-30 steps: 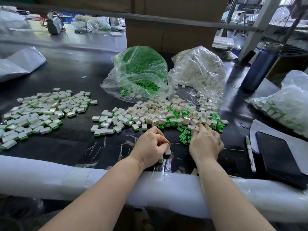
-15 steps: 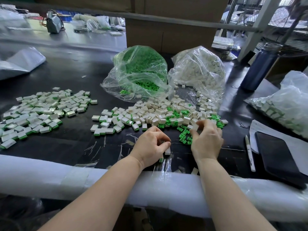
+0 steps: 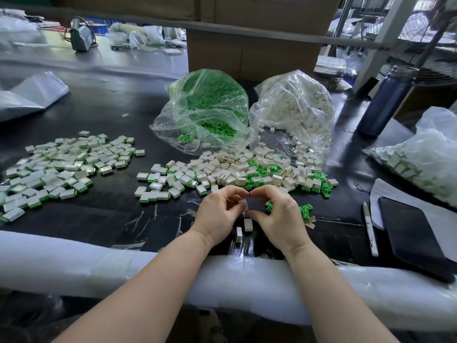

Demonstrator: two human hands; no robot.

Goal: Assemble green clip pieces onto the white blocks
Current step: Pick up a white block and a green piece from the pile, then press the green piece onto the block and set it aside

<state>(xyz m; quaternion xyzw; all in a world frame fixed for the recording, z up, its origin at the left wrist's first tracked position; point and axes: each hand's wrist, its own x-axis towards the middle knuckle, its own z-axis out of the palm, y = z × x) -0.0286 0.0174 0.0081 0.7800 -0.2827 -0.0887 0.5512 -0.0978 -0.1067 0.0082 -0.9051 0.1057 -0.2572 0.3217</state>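
My left hand [image 3: 218,215] and my right hand [image 3: 280,217] sit close together near the table's front edge, index fingertips touching. The left hand's curled fingers hold a white block [image 3: 241,207]. The right hand's fingers are curled in a pinch, and a green clip [image 3: 269,206] shows in its curl. Two blocks lie between my wrists: a plain white one [image 3: 248,224] and one with a green edge [image 3: 239,235]. Just beyond my hands spreads a loose pile of white blocks and green clips [image 3: 247,169]. A heap of assembled blocks [image 3: 57,167] lies at the left.
An open bag of green clips [image 3: 207,105] and a bag of white blocks [image 3: 291,107] stand behind the pile. A dark blue bottle [image 3: 385,100], another bag of blocks [image 3: 425,159], a pen [image 3: 369,229] and a black tablet [image 3: 415,238] are at the right. White foam padding [image 3: 99,266] covers the table's front edge.
My right hand has drawn back from the green clips and swung left to meet my left hand. My left hand has lifted slightly and opened its curl toward the right hand.
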